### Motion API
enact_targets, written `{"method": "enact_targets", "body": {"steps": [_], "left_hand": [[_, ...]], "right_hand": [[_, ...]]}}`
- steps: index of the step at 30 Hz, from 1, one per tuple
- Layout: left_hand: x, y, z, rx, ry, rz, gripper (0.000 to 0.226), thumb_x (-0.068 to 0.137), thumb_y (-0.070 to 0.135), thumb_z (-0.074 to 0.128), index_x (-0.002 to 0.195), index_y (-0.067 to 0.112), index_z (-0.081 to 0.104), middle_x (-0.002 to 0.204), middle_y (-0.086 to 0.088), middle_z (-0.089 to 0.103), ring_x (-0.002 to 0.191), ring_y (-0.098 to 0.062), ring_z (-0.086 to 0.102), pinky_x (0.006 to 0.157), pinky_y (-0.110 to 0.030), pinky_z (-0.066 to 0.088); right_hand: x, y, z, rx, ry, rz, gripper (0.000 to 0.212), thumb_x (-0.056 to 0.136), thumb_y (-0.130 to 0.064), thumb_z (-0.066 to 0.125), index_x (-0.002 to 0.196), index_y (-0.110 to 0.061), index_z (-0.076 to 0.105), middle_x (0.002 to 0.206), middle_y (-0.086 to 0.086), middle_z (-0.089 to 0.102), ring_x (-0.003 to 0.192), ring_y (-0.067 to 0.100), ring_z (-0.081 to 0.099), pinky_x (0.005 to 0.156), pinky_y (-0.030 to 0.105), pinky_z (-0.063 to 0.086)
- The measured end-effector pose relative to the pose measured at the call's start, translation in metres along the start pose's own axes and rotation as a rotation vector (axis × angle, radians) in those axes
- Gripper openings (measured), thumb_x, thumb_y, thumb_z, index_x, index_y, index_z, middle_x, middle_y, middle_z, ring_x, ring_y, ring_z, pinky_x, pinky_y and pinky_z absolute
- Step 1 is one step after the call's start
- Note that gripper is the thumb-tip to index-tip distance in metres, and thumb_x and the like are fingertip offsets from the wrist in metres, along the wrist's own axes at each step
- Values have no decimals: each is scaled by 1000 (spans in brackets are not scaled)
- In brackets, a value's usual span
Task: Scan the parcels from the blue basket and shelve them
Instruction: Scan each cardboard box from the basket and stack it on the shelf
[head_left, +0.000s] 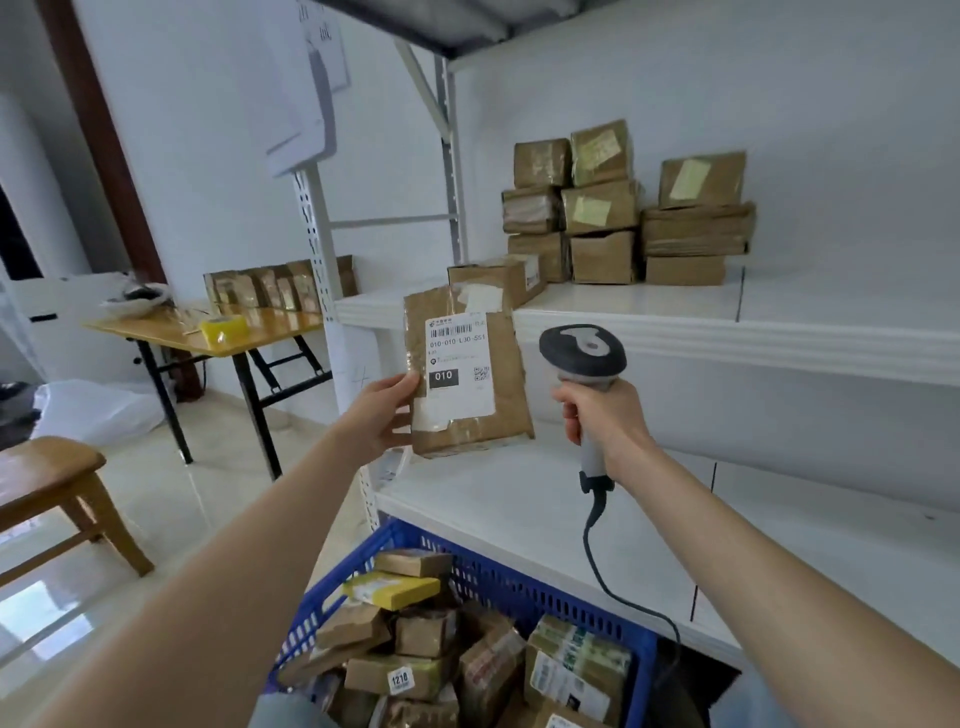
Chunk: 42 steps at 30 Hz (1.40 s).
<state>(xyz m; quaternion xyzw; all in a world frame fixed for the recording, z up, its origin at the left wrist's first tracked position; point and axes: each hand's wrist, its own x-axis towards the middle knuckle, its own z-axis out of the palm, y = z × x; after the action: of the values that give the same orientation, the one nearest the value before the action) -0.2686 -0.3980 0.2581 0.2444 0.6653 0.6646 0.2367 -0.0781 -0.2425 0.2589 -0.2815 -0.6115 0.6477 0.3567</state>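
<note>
My left hand (382, 413) holds a flat brown parcel (506, 374) upright by its left edge, its white barcode label marked 010 facing me. My right hand (605, 415) grips the handle of a grey barcode scanner (582, 353), whose head sits just right of the parcel and level with the label. Below my arms stands the blue basket (524, 587), filled with several taped cardboard parcels. Both hands hover in front of the white shelf unit, above its lower shelf (545, 509).
The upper shelf (649, 322) carries stacked brown boxes (613, 208) at the back and one box near its front edge. The scanner cable hangs down past the basket. To the left are a folding table (218, 338) with packages and yellow tape, and a wooden stool (47, 478).
</note>
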Motion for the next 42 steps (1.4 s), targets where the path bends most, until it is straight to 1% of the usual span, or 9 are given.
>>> {"method": "enact_targets", "body": {"steps": [6, 12, 15, 20, 26, 29, 33, 36, 42], "left_hand": [[7, 86, 41, 119, -16, 77, 21, 100, 30, 47, 96, 16, 63, 83, -4, 63, 70, -19, 62, 53, -29, 58], [25, 134, 108, 146, -81, 130, 11, 98, 20, 54, 103, 13, 59, 85, -5, 64, 70, -20, 63, 68, -37, 58], [39, 134, 125, 53, -191, 72, 16, 94, 12, 59, 108, 7, 63, 91, -8, 65, 81, -21, 64, 87, -43, 54], [63, 122, 136, -39, -260, 138, 30, 93, 18, 62, 120, 4, 61, 108, -11, 65, 97, -23, 64, 87, -39, 55], [87, 105, 160, 607, 68, 436, 43, 89, 14, 63, 132, 12, 56, 130, -7, 58, 112, -25, 58, 93, -33, 50], [82, 91, 172, 849, 136, 604, 54, 93, 18, 54, 145, 19, 39, 146, -7, 42, 124, -26, 50, 101, -40, 45], [64, 72, 185, 1150, 106, 930, 75, 89, 27, 53, 153, 28, 13, 158, -2, 19, 147, -25, 13, 119, -47, 14], [61, 61, 194, 1382, -17, 917, 82, 87, 44, 50, 152, 37, -1, 161, -3, 2, 148, -25, -2, 119, -51, 3], [74, 67, 202, 1475, -67, 762, 90, 84, 52, 51, 149, 43, -11, 161, -2, -12, 147, -29, -12, 116, -57, 1]], "right_hand": [[15, -48, -21, 172, -58, 93, 25, 84, -18, 68, 109, -16, 67, 101, 4, 63, 94, 23, 59, 85, 48, 54], [24, -78, -50, 524, -88, 67, 14, 90, -9, 60, 104, -8, 61, 92, 7, 66, 101, 32, 63, 86, 48, 55], [35, -89, -61, 511, -39, 49, 10, 89, -6, 61, 98, -6, 63, 105, 13, 67, 101, 27, 65, 84, 42, 56], [63, -85, -69, 444, 41, 86, 18, 84, -8, 65, 102, -7, 64, 112, 15, 68, 104, 28, 65, 76, 38, 57], [81, -77, -60, 304, 103, 159, 38, 72, -23, 74, 106, -12, 64, 96, 7, 62, 85, 23, 58, 75, 34, 52], [84, -74, -59, 286, 160, 144, 53, 60, -27, 76, 108, -11, 65, 97, 7, 67, 85, 24, 62, 80, 36, 52], [79, -69, -66, 321, 235, 115, 25, 71, -17, 72, 94, -8, 69, 85, 5, 67, 75, 20, 62, 79, 34, 54], [71, -61, -69, 357, 256, 115, 4, 78, -12, 67, 81, -13, 65, 84, 1, 66, 82, 16, 64, 83, 33, 54], [68, -46, -71, 350, 252, 127, 6, 84, -7, 63, 86, -12, 61, 87, 1, 63, 90, 16, 62, 83, 33, 54]]}}
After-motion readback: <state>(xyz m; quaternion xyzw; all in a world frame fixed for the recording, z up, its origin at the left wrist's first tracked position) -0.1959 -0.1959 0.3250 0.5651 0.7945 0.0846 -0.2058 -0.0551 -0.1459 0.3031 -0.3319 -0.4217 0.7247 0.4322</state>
